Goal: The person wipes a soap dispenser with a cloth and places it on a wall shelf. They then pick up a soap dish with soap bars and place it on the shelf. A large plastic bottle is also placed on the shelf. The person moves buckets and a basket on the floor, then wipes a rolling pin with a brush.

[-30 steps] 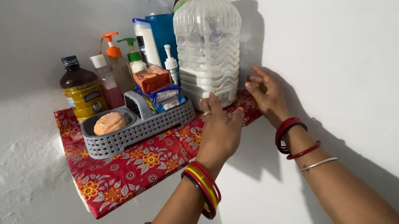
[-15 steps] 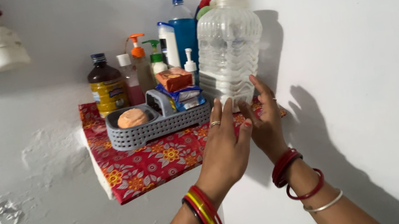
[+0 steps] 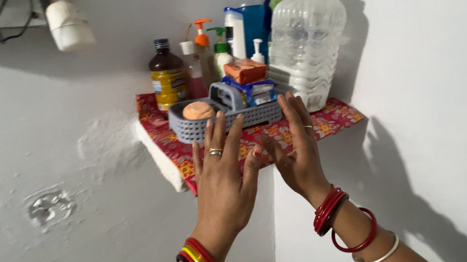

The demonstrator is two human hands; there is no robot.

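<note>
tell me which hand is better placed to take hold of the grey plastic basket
Probably the left hand: its open fingers rise right in front of the grey perforated plastic basket. The right hand sits nearer the basket's right end.

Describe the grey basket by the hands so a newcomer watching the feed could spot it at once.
Find the corner shelf with the red floral cover, where the two white walls meet. At its front edge, just beyond the fingertips of the left hand and right hand, sits the grey basket. It is the only low, perforated tray among upright bottles, and holds an orange soap bar.
</note>
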